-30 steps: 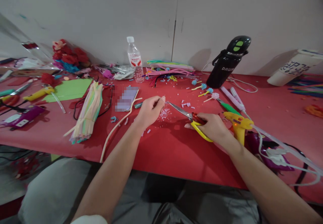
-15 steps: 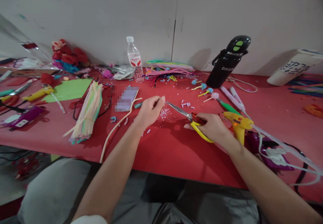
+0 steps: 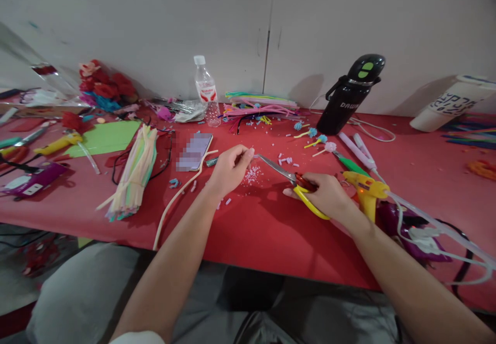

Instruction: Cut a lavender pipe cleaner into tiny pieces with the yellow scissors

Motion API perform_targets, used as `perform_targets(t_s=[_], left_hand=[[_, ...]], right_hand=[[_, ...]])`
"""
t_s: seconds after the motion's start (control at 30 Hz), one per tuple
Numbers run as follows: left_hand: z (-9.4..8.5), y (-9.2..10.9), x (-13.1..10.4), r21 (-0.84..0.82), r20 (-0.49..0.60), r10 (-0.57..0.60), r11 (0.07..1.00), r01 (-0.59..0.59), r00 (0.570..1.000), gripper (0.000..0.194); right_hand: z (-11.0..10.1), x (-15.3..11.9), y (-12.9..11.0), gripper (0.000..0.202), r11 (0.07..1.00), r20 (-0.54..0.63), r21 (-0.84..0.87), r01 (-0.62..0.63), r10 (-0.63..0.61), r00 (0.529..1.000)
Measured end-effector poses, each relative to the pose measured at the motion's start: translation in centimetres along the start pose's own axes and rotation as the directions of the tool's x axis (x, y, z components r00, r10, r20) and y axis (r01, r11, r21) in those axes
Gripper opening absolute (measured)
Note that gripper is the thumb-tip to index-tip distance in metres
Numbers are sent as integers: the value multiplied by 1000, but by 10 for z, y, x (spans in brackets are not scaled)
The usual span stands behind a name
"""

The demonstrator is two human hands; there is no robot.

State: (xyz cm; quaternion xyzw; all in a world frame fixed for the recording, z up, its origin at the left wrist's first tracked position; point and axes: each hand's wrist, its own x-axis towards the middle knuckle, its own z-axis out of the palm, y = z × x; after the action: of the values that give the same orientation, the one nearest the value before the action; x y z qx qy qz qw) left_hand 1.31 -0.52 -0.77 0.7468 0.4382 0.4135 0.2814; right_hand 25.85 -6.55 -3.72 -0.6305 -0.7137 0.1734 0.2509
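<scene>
My right hand (image 3: 329, 194) grips a pair of scissors (image 3: 277, 167) with yellow and red handles. Their blades point left, and the tips lie close to my left fingertips. My left hand (image 3: 233, 167) is pinched on a small pale lilac piece (image 3: 255, 156), mostly covered by the fingers; it looks like a bit of pipe cleaner. Below the blades lies a scatter of fine lilac clippings (image 3: 253, 174). Short lilac pieces (image 3: 285, 160) rest just beyond the scissors. A cream pipe cleaner (image 3: 176, 197) runs along the table left of my left forearm.
Left of the phone (image 3: 196, 151) lies a bundle of pastel pipe cleaners (image 3: 134, 173). A clear bottle (image 3: 207, 93) and pink pipe cleaners (image 3: 263, 110) are at the back. On the right are a black flask (image 3: 344, 101), a yellow glue gun (image 3: 366, 189) and small pompom flowers (image 3: 321, 139).
The scissor tips have shifted slightly right, and a little more of the lilac piece shows at my left fingertips. Both hands are otherwise almost still.
</scene>
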Motion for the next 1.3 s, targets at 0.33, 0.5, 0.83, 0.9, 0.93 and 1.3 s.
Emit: perform_targets(t_s=[0.33, 0.5, 0.83, 0.9, 0.93, 1.3], left_hand=[[1, -2, 0, 22, 10, 18, 1000, -18, 1000, 37], [1, -4, 2, 20, 7, 17, 1000, -17, 1000, 38], [2, -4, 1, -7, 12, -9, 1000, 9, 1000, 38], [1, -4, 1, -34, 13, -15, 999, 15, 1000, 36], [1, -4, 1, -45, 12, -16, 999, 17, 1000, 35], [1, -7, 1, -39, -3, -7, 999, 7, 1000, 30]], right_hand=[[2, 1, 1, 53, 1000, 29, -8, -1, 1, 1000], [1, 2, 0, 58, 999, 9, -30, -9, 9, 1000], [-1, 1, -1, 58, 999, -22, -35, 14, -14, 1000], [0, 1, -1, 57, 999, -24, -40, 8, -9, 1000], [0, 2, 0, 57, 999, -28, -40, 5, -6, 1000], [-1, 1, -2, 55, 1000, -2, -26, -1, 0, 1000]])
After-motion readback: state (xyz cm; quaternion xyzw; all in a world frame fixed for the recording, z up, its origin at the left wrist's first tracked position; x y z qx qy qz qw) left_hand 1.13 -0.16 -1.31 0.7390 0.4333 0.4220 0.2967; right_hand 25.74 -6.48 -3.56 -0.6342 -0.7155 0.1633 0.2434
